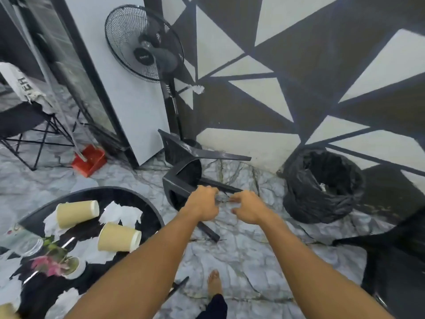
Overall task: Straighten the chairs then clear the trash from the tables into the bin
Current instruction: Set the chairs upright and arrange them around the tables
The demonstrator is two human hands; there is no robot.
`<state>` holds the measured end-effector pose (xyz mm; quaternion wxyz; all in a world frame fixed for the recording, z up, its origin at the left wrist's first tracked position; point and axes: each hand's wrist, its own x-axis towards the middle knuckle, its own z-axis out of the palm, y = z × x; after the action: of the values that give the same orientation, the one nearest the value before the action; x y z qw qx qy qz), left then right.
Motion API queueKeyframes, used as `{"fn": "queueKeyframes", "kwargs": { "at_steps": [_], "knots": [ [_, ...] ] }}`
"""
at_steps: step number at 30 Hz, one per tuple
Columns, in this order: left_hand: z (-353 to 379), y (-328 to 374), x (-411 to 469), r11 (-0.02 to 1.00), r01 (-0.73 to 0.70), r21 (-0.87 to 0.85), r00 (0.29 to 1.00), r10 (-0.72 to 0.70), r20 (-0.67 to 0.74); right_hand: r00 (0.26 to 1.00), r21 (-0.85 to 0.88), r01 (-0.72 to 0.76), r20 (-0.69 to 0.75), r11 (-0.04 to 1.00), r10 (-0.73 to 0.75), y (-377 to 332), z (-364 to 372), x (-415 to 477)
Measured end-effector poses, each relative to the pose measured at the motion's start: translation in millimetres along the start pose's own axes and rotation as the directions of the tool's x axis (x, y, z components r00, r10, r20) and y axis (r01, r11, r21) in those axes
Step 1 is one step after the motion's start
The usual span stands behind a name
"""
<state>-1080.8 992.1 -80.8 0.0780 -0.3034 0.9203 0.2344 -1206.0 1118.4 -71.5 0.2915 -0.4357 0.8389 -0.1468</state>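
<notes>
A black plastic chair [184, 178] lies tipped over on the marble floor by the wall, its legs pointing right and toward me. My left hand [202, 203] is closed over the chair's near edge where a leg starts. Just to its right, my right hand [249, 207] hovers by the same leg with curled fingers and the thumb apart, holding nothing. At lower left, a round black table [138, 199] carries two tipped paper cups [78, 212] [118, 237] and torn white napkins [122, 214]. The bin [322, 185], lined with a black bag, stands against the wall at right.
A second black chair [391, 261] stands at the right edge. A pedestal fan [145, 47] and a red dustpan [89, 160] stand behind the fallen chair, and a folding chair [20, 120] is at far left. A potted plant [57, 263] and a glass [27, 242] share the table. My bare foot [215, 282] is on the floor below.
</notes>
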Motion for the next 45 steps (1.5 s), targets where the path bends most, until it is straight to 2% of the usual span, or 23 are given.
{"fn": "queueKeyframes", "kwargs": {
  "at_steps": [5, 13, 19, 22, 25, 31, 36, 45],
  "knots": [
    [-30, -34, 114, 0.988, 0.120, -0.093, 0.992, -0.115, 0.054, 0.993, -0.053, -0.006, 0.117, 0.999, 0.012, 2, -42, 131],
    [-94, -90, 256, 0.948, 0.275, -0.163, 0.960, -0.279, -0.003, 0.968, -0.154, 0.160, 0.216, 0.975, -0.125, -34, -101, 325],
    [-98, -154, 367, 0.846, 0.460, -0.269, 0.878, -0.479, -0.003, 0.927, -0.121, 0.238, 0.326, 0.964, -0.188, -33, -98, 489],
    [-87, -193, 436, 0.758, 0.556, -0.341, 0.812, -0.583, 0.027, 0.893, -0.109, 0.281, 0.392, 0.953, -0.219, -28, -85, 582],
    [-68, -237, 506, 0.719, 0.597, -0.355, 0.781, -0.621, 0.057, 0.864, -0.105, 0.330, 0.433, 0.938, -0.256, -34, -70, 666],
    [-38, -307, 624, 0.648, 0.629, -0.430, 0.716, -0.698, -0.004, 0.855, -0.108, 0.410, 0.391, 0.906, -0.340, -24, -6, 819],
    [24, -361, 692, 0.576, 0.652, -0.492, 0.675, -0.737, 0.031, 0.866, -0.128, 0.388, 0.390, 0.913, -0.313, 6, 58, 896],
    [50, -431, 786, 0.432, 0.642, -0.634, 0.543, -0.839, -0.022, 0.889, -0.087, 0.342, 0.354, 0.936, -0.291, 37, 127, 968]
  ]
}}
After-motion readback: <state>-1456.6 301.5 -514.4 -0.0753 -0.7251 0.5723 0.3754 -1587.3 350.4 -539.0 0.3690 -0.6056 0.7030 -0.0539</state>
